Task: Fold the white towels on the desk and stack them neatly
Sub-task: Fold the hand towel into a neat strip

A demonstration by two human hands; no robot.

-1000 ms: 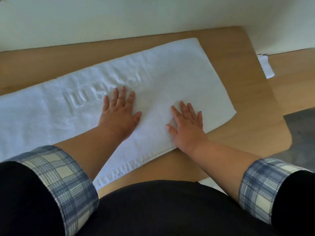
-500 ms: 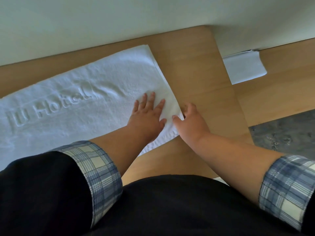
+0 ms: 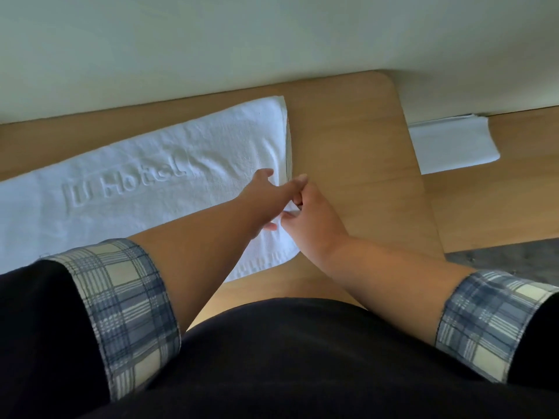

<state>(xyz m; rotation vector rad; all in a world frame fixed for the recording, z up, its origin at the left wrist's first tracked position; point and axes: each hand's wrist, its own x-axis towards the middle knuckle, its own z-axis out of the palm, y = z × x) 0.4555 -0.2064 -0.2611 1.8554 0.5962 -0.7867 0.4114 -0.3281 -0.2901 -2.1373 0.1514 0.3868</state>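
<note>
Towel: white terry towel with raised "U Hotel" lettering, flat along the light wooden desk. It runs off frame at the left, and its right short edge ends mid-desk.
Left hand: the left hand reaches across the towel's right end, fingers stretched forward and close together. Whether they catch the edge, cannot tell (the other hand overlaps them).
Right hand: the right hand is at the near right edge, thumb and curled fingers pinching the cloth.
Step, as judged: taking up the right end to carry it leftward over the lettering.
Doing it well: hold both corners of that end, lift level, and match the edges before pressing flat.
Right of desk: folded white towel on a lower wooden surface, well apart from the desk towel; likely the stack's place.
In the way: the left forearm lies over the towel's near part and must rise with the fold. The far corner sits close to the pale wall.
</note>
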